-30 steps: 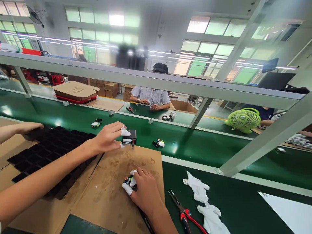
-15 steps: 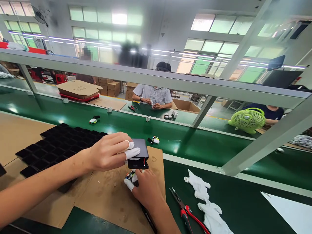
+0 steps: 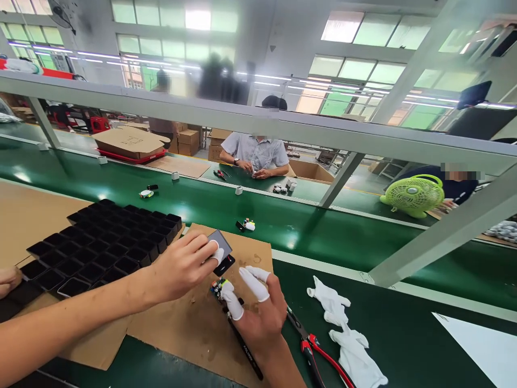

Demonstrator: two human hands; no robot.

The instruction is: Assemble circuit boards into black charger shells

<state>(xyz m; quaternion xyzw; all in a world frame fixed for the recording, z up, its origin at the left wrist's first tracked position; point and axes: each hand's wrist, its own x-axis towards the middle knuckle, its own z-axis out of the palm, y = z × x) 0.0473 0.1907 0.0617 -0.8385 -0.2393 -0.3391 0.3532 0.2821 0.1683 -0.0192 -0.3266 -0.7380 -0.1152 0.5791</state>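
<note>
My left hand, with white finger cots, is closed on a small black plastic case held above the cardboard sheet. A red wire shows at the case's open end. My right hand, also in finger cots, has its thumb and fingers spread apart. Its thumb is at a small circuit board with colored components; whether it presses on the board I cannot tell. Black tweezers lie partly beneath my right hand. Red-and-black long-nose pliers lie to its right.
Rows of black cases stand at left, with another person's hand beside them. White gloves lie at right. Beyond runs a green conveyor belt carrying small parts. A metal frame and green fan stand farther back.
My right hand has come away from the case, moving right and opening its fingers. My left hand has tilted the case. Parts on the belt have shifted left. Another person's hand has appeared at far left.
</note>
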